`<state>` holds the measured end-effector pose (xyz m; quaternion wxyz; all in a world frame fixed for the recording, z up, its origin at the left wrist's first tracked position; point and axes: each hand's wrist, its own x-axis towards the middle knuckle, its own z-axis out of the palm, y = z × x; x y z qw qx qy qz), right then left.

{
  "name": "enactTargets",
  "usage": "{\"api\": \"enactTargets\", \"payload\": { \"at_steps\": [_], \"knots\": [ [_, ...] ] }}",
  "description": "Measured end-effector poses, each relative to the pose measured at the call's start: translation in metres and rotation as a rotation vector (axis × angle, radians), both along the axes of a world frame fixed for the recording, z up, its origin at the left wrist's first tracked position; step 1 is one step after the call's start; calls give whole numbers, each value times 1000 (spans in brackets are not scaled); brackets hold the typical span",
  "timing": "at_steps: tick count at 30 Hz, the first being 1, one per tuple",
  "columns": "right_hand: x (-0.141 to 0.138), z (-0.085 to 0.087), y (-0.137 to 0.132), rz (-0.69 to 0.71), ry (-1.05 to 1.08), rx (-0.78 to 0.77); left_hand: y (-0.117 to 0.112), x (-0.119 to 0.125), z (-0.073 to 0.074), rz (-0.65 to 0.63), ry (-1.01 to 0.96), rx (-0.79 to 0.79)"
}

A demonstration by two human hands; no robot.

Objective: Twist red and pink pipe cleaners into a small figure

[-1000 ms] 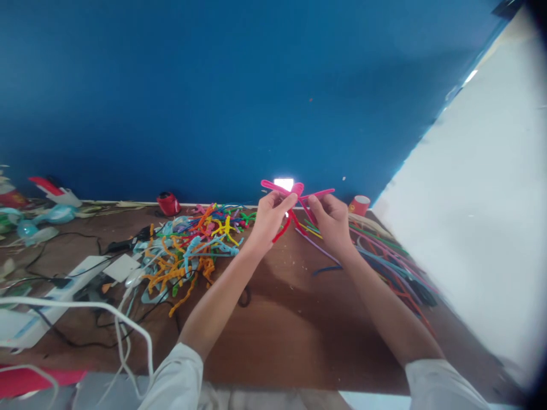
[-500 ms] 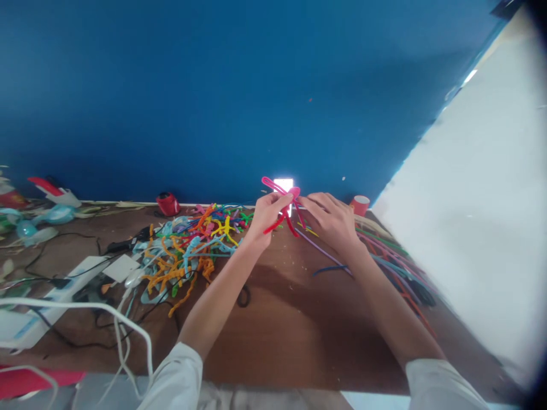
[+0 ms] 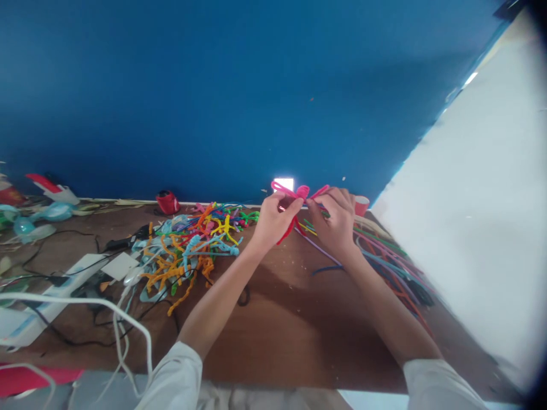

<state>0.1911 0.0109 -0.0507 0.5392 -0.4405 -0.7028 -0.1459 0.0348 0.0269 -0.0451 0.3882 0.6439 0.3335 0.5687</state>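
Above the brown table [image 3: 282, 324], both my hands pinch one pink pipe-cleaner shape [image 3: 301, 191] with looped ends. My left hand [image 3: 276, 219] grips it from the left, and a red pipe cleaner [image 3: 287, 230] hangs under that hand's fingers. My right hand [image 3: 335, 221] pinches the pink shape's right loop between thumb and fingers. Both hands are closed around it, close to the blue wall.
A heap of twisted coloured pipe cleaners [image 3: 192, 245] lies left of my hands. Straight pipe cleaners [image 3: 384, 256] lie along the right. A red cup [image 3: 361, 204] stands behind my right hand. White cables [image 3: 115, 319], a power strip [image 3: 38, 307] and a red object [image 3: 167, 201] fill the left.
My right hand, spread open beside the shape half a second ago, has closed on the pink loop again. The pink arms that stuck out wide a second ago are now folded closer in.
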Motion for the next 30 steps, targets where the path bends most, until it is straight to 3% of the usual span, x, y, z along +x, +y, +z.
{"api": "enactTargets", "payload": {
  "at_steps": [7,11,20,25,30],
  "knots": [
    [-7,4,-3,647,716,-636,-2,-3,6,-49,48,148],
    [-7,2,0,741,887,-762,-1,-1,3,-127,43,134],
    [7,6,-3,540,440,-621,3,-6,5,-87,132,-37],
    [17,11,4,239,142,-104,3,-14,12,-239,102,-205],
    [29,5,13,325,-216,80,3,-13,12,-362,-35,-348]
  ]
}}
